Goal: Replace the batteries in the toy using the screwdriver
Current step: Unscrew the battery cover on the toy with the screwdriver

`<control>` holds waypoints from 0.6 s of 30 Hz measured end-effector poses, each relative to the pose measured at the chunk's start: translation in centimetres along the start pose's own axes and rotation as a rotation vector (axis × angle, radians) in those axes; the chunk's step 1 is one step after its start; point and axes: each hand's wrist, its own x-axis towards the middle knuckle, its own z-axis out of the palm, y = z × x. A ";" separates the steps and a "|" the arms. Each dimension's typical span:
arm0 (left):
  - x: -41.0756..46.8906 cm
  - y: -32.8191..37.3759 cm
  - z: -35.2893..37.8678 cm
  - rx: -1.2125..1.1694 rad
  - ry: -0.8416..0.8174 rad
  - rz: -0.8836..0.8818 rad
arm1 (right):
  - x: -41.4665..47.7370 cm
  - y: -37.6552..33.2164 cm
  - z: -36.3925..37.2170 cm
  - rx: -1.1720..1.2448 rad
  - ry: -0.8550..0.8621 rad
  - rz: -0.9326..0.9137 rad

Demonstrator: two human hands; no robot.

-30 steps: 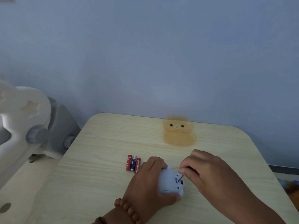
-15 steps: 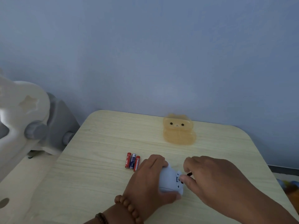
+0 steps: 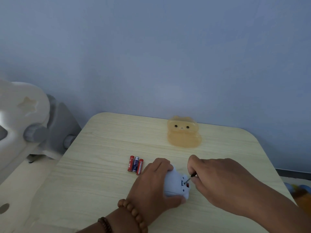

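Note:
A small pale blue toy (image 3: 175, 184) lies on the light wooden table (image 3: 104, 145), near its front edge. My left hand (image 3: 154, 185) wraps around the toy from the left and holds it down. My right hand (image 3: 217, 179) pinches a thin screwdriver (image 3: 190, 178); its tip points down into the toy's right end, where something red shows. Most of the screwdriver's handle is hidden in my fingers. Three batteries (image 3: 135, 164), two red and one dark blue, lie side by side just left of my left hand.
A translucent orange bear-shaped case (image 3: 184, 132) stands at the table's far edge against the blue wall. A white and grey plastic chair (image 3: 30, 125) stands close to the table's left side. Coloured items (image 3: 301, 190) lie on the floor at the right.
My right hand shifted from lying low beside the toy to lifting slightly, and the screwdriver now stands angled with its tip in the toy's right end. My left hand stays on the toy.

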 end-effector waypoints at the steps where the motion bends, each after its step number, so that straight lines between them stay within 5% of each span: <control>1: 0.0 0.0 0.0 0.004 -0.003 0.004 | -0.1 0.1 0.0 -0.008 0.003 0.002; 18: 0.3 0.3 0.5 -0.009 -0.004 0.014 | 0.2 0.5 0.8 -0.116 0.072 0.018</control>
